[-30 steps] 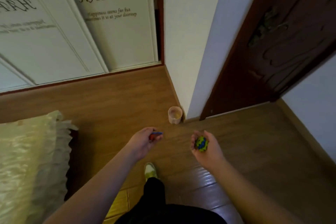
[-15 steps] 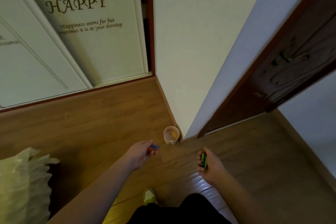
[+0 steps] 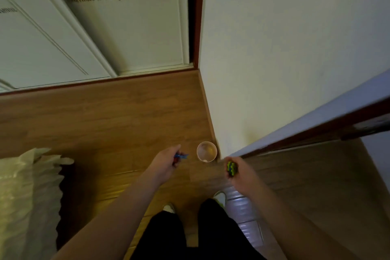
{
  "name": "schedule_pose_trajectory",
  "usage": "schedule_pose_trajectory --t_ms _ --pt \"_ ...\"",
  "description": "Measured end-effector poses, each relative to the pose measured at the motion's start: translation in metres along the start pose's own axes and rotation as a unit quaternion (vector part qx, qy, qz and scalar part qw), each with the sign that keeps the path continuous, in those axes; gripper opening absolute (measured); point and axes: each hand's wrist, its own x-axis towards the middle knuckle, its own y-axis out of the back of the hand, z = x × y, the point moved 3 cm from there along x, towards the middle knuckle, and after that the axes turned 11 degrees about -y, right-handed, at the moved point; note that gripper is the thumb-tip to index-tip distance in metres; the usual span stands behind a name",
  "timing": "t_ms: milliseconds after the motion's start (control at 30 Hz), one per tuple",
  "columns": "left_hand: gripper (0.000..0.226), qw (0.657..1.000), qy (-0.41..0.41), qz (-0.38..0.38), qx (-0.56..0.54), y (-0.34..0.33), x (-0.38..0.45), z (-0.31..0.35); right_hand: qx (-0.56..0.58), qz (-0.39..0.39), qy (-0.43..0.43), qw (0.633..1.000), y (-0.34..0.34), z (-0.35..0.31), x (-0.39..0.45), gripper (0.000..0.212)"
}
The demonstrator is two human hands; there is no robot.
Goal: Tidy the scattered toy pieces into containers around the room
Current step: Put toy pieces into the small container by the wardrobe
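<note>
View from the head camera, looking down at a wooden floor (image 3: 109, 124). A small pale cup (image 3: 206, 151) stands upright on the floor at the foot of a projecting wall corner (image 3: 219, 155); this cup serves as the landmark. Its mouth faces the camera, and what lies inside cannot be made out. The left hand (image 3: 166, 161) hovers just to the left of the cup, fingers closed in a pinch on a blue toy piece (image 3: 181, 156) whose tip points toward the cup rim without touching it; a trace of red shows beneath the blue. The right hand (image 3: 240, 172) is held just to the right of the cup and nearer the camera, curled around a cluster of blue and yellow-green toy pieces (image 3: 231, 168). Two shoes (image 3: 219, 197) stand on the floor on the near side of the cup. A wardrobe door (image 3: 118, 23) bearing printed lettering lies beyond the cup; pale bedding (image 3: 27, 192) lies far to its left.
</note>
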Motion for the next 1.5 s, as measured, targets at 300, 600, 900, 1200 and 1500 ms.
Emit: schedule_pose_trajectory --t_ms 300,600,900,1200,1500 --pt "0.019 0.998 0.004 -0.041 0.038 0.003 0.130 -0.046 -0.032 0.035 0.008 0.999 -0.032 -0.024 0.152 0.040" --pt "0.019 0.993 0.002 -0.102 0.066 0.026 0.274 -0.151 0.051 0.103 -0.026 0.993 -0.016 -0.007 0.351 0.010" --pt "0.019 0.991 -0.008 -0.041 0.126 0.042 0.358 -0.252 0.118 0.107 -0.042 0.986 0.013 0.006 0.482 0.036" --pt "0.017 0.988 0.022 -0.028 0.150 0.043 0.369 -0.293 0.079 0.071 -0.006 0.994 0.022 -0.004 0.500 0.036" --pt "0.014 0.980 0.040 -0.021 0.192 -0.045 0.401 -0.306 0.029 0.139 -0.003 0.990 0.061 0.007 0.475 0.030"
